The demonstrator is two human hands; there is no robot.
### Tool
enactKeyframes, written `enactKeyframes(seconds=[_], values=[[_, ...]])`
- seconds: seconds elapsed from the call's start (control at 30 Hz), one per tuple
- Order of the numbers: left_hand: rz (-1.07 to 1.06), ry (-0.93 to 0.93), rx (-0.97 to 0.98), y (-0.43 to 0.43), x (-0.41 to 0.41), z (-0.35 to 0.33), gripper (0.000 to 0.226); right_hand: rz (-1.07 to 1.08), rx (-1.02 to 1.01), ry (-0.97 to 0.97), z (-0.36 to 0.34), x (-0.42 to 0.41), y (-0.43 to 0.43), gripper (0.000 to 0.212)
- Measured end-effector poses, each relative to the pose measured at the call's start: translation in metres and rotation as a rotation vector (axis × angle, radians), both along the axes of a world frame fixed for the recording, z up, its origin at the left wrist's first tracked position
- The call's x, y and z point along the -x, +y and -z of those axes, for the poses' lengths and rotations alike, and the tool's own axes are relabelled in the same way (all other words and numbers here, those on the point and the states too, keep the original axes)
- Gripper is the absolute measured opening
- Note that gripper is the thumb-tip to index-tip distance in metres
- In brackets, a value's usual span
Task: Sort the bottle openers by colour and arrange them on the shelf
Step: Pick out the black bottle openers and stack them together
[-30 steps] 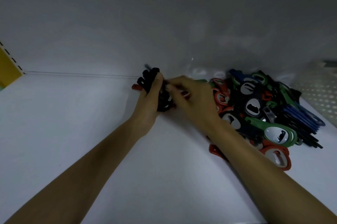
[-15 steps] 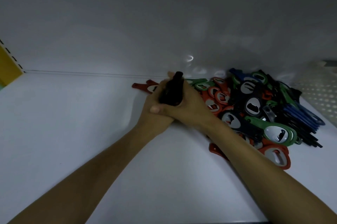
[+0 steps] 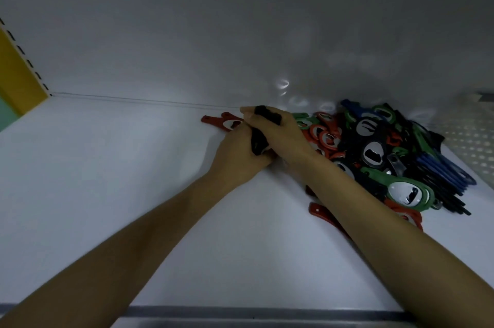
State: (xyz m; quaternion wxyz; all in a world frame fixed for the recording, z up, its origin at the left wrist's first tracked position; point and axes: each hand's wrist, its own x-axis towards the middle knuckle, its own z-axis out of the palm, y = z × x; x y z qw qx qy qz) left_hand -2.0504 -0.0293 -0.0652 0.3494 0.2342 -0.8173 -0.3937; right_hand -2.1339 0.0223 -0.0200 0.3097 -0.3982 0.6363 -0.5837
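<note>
Two hands: the left hand (image 3: 238, 156) and right hand (image 3: 278, 135) meet at the centre of the frame, each with its fingers curled tightly round the same dark bundle.
Held bundle: black bottle openers (image 3: 258, 140), showing above the right knuckles and again in the gap between the palms. How many there are cannot be counted.
Mixed pile: the mixed pile (image 3: 374, 146) lies right of centre, just beside the right hand. Red, green, black and blue openers overlap in it, their metal heads catching the light.
Stray piece: a red opener (image 3: 222, 122) lies flat just left of the hands, close to the back wall (image 3: 187, 33).
Shelf: the white shelf (image 3: 107, 180) runs out to a yellow upright (image 3: 16, 73) at the left edge.
Step in hand: probably squaring the black ones into one stack before setting them down.
Progress: early, since most of the pile looks unsorted.
Risk, stack: smooth handles could slide and fan out if one hand lets go before the bundle rests on the shelf.
Risk, forearm: the right forearm lies over the pile's near edge, so drawing it back could drag the red piece (image 3: 320, 211) toward the front lip (image 3: 240, 311).
Risk, colour: in this dim light the black and dark blue openers (image 3: 443, 170) look alike, so one could end up in the wrong group.
</note>
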Motion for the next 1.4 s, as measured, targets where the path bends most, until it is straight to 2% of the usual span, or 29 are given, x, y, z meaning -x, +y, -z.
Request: enactKeyframes(seconds=[0.1, 0.23, 0.4, 0.5, 0.6, 0.7, 0.83, 0.9, 0.97, 1.03, 1.1, 1.2, 1.3, 1.4], values=[[0.033, 0.023, -0.025, 0.002, -0.002, -0.004, 0.056, 0.004, -0.027, -0.100, -0.013, -0.001, -0.004, 0.017], [0.049, 0.038, -0.153, -0.006, -0.014, -0.019, 0.068, 0.015, -0.019, -0.371, -0.041, -0.005, -0.021, 0.016], [-0.178, 0.032, 0.014, -0.035, -0.067, -0.033, 0.052, -0.082, -0.045, -0.699, -0.053, -0.042, -0.062, 0.014], [-0.334, 0.046, 0.054, -0.052, -0.119, -0.031, 0.041, -0.113, -0.117, -0.754, -0.047, -0.081, -0.093, 0.016], [-0.461, -0.013, -0.041, -0.069, -0.161, -0.030, 0.031, -0.164, -0.205, -0.705, -0.039, -0.124, -0.122, 0.017], [-0.506, 0.019, -0.224, -0.090, -0.197, -0.029, 0.030, -0.243, -0.271, -0.608, -0.034, -0.162, -0.146, 0.017], [-0.482, 0.033, -0.414, -0.116, -0.229, -0.027, 0.030, -0.204, -0.348, -0.330, -0.020, -0.175, -0.163, 0.055], [-0.463, -0.047, -0.439, -0.128, -0.235, -0.026, 0.027, -0.186, -0.381, -0.287, -0.012, -0.173, -0.165, 0.054], [-0.444, -0.180, -0.400, -0.140, -0.235, -0.027, 0.024, -0.166, -0.399, -0.302, -0.009, -0.172, -0.169, 0.048], [-0.447, -0.348, -0.233, -0.150, -0.230, -0.030, 0.023, -0.128, -0.400, -0.334, -0.012, -0.170, -0.175, 0.042], [-0.480, -0.444, -0.083, -0.156, -0.224, -0.031, 0.032, -0.109, -0.420, -0.296, -0.016, -0.171, -0.183, 0.035], [-0.502, -0.497, 0.027, -0.156, -0.213, -0.028, 0.046, -0.083, -0.459, -0.132, -0.015, -0.174, -0.199, 0.025], [-0.550, -0.515, 0.161, -0.155, -0.205, -0.018, 0.054, -0.105, -0.474, 0.077, -0.014, -0.176, -0.211, 0.038], [-0.611, -0.474, 0.183, -0.157, -0.205, -0.009, 0.047, -0.133, -0.511, 0.248, -0.016, -0.170, -0.213, 0.041]])
